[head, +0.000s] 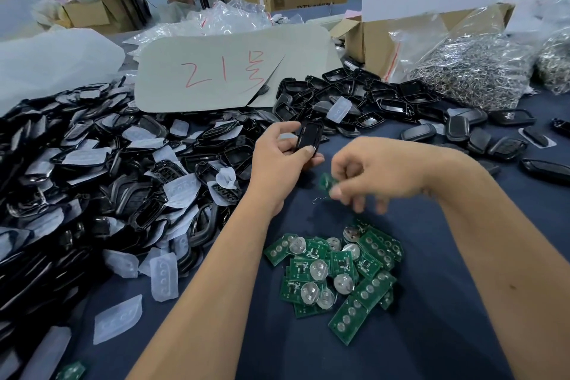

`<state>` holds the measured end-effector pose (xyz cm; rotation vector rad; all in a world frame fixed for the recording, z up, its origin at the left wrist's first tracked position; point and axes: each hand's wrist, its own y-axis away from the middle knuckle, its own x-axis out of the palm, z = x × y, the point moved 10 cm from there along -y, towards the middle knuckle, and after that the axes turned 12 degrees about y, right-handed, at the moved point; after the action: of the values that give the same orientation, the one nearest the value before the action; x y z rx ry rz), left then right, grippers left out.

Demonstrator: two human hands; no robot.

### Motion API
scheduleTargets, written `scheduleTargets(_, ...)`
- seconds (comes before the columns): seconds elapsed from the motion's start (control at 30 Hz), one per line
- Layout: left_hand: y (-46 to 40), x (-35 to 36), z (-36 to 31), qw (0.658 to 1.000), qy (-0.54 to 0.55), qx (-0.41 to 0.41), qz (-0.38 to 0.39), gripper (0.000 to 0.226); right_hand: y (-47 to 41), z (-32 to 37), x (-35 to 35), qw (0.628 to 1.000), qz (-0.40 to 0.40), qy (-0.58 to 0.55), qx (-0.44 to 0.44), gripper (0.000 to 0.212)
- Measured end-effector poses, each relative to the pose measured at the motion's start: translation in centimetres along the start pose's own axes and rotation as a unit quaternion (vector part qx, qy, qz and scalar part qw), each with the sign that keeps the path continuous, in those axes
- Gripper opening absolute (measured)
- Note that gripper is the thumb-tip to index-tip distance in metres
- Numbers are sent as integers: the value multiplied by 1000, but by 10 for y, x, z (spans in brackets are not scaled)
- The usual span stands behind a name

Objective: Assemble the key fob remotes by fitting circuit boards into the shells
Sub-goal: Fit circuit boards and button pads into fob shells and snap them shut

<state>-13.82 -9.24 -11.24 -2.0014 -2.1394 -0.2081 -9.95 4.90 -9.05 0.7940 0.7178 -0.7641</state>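
Observation:
My left hand (277,160) grips a black key fob shell (309,136), held upright above the blue cloth with its hollow side toward me. My right hand (370,176), blurred by motion, pinches a small green circuit board (326,181) just below and to the right of the shell; the two parts are apart. A pile of several green circuit boards (336,271) with round metal battery clips lies on the cloth under my right forearm.
A big heap of black shells and translucent rubber pads (108,170) fills the left. More shells (354,102) lie beyond my hands, closed fobs (475,133) at the right. A marked grey sheet (231,68), a cardboard box (370,40) and bags of metal rings (475,68) stand at the back.

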Motion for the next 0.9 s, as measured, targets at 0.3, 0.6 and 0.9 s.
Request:
scheduleTargets(0.3, -4, -14, 4, 998, -17, -6, -54, 21, -23, -18, -24, 838, -328, -421, -116, 19)
scheduleTargets(0.6, -7, -8, 8, 998, -51, -14, -22, 21, -18, -36, -19, 803, -422, -416, -69, 16)
scheduleTargets(0.9, -7, -6, 7, 1000, -9, -23, -8, 34, -12, -40, -18, 813, -467, -347, -20, 9)
